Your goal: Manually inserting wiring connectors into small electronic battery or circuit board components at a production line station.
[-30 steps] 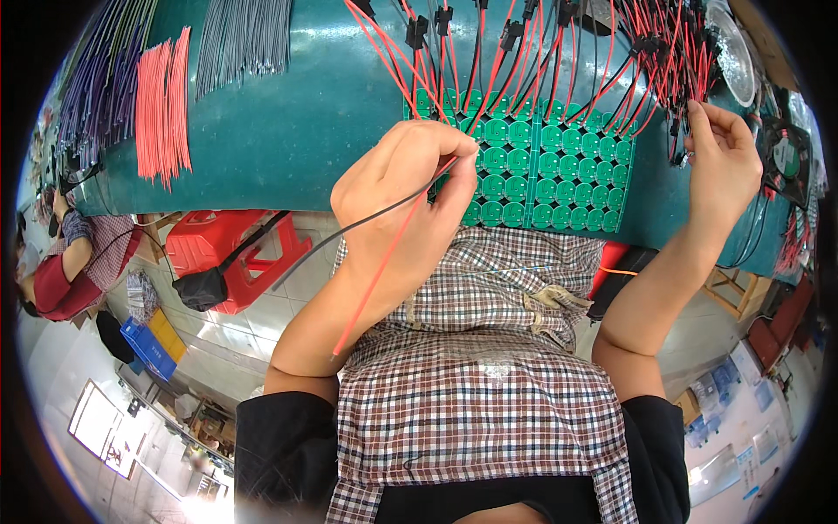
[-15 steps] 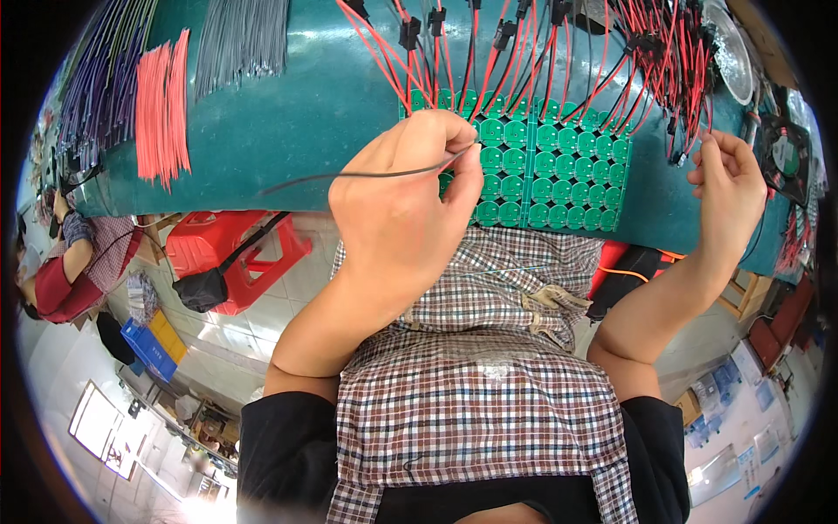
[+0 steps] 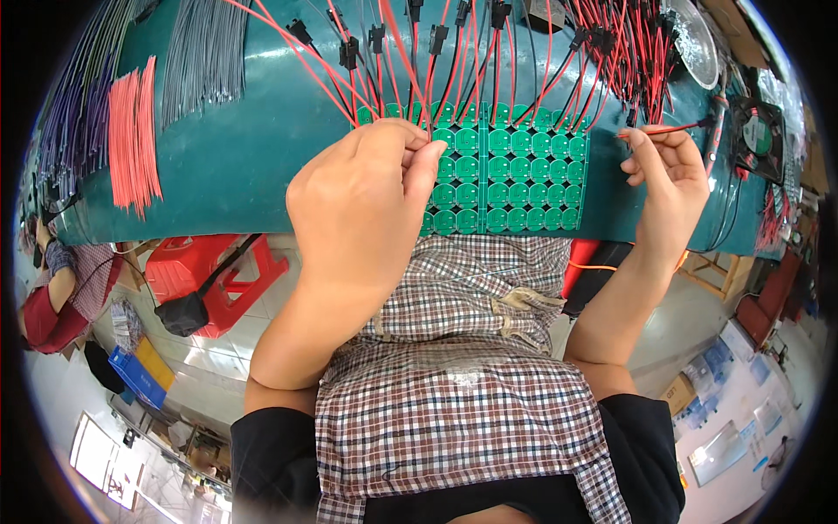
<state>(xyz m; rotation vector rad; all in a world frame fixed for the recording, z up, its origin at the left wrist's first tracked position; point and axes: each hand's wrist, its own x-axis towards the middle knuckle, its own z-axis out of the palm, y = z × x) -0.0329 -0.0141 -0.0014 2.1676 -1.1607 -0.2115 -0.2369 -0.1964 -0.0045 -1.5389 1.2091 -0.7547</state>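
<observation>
A green panel of round circuit boards (image 3: 528,170) lies on the table, red and black wires with black plugs (image 3: 438,39) running off its far edge. Over its left part my left hand (image 3: 353,188) is closed, thumb and forefinger pinching what looks like a red wire (image 3: 403,48), blurred. The wire's lower end is hidden by the fingertips. To the right of the panel, my right hand (image 3: 668,179) is closed on a red-and-black wire lead (image 3: 676,129), whose dark end points right.
A heap of red-and-black leads (image 3: 642,65) lies behind my right hand, with a soldering iron (image 3: 717,131) and a black fan (image 3: 758,135) to its right. Red wires (image 3: 133,140) and grey wires (image 3: 205,61) lie at left. A red stool (image 3: 188,275) stands below; another person (image 3: 65,284) sits far left.
The view has shifted, moving the table leftward in the picture. The dark wire in my left hand is gone from sight; a red one shows there. My right hand now holds a lead beside the heap.
</observation>
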